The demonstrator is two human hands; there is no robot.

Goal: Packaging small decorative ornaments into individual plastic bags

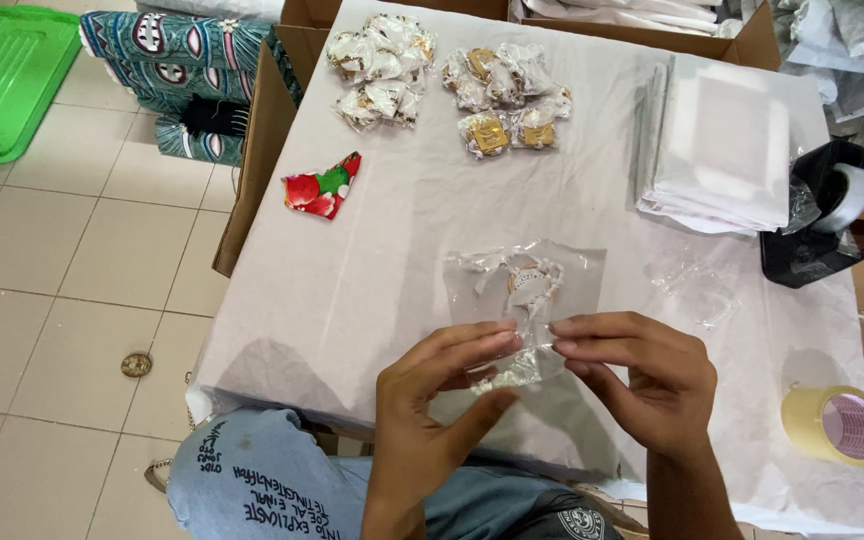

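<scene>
1. Clear plastic bag [527,290] lies on the white paper-covered table [352,290], near its front edge, with a small gold-and-white trinket [532,280] inside. Its lower end is lifted between both hands.
2. Handling, as a judgement: the bag looks very light, thin, limp and slick; it would crumple or slide rather than hold shape. The trinket seems small and hard, likely to shift inside. Best hold appears to be the open bottom edge, pinched flat at both corners.
3. Left hand [432,400]: palm turned inward, fingers stretched toward the centre, thumb under, fingertips closed on the bag's lower edge.
4. Right hand [642,385]: back facing the camera, fingers curled, thumb and forefinger pinching the same edge. Fingertips of the two hands nearly meet.
5. Around: packed bags in a heap [452,75] at the table's far side, white stack [727,150] to the right, tape dispenser [817,220], tape roll [837,425] near the right hand.
</scene>
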